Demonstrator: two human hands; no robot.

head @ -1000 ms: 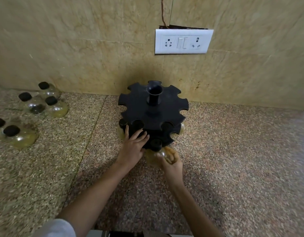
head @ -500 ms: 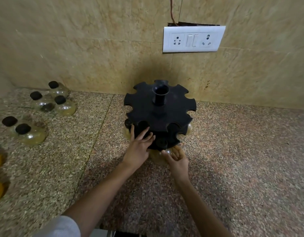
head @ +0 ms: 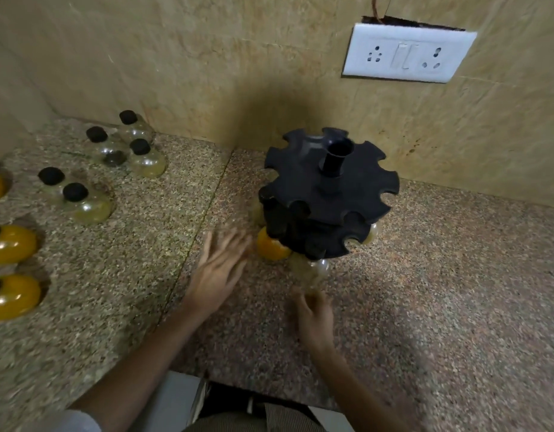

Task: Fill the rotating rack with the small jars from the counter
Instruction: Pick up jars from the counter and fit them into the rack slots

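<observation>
Both hands have come off the rotating rack point(head: 330, 194): left hand point(head: 219, 269) spread and empty, right hand point(head: 314, 316) loosely open, holding nothing. A pale jar point(head: 310, 269) hangs seated just beyond the right fingertips. Next, judging by this, a reach left of the left hand for the counter's small jars point(head: 82, 201).

it looked like a home kitchen. a speckled granite counter point(head: 456, 275) met tiled wall point(head: 207, 57) — white switchboard point(head: 408, 54), spice jars point(head: 144, 160).
</observation>
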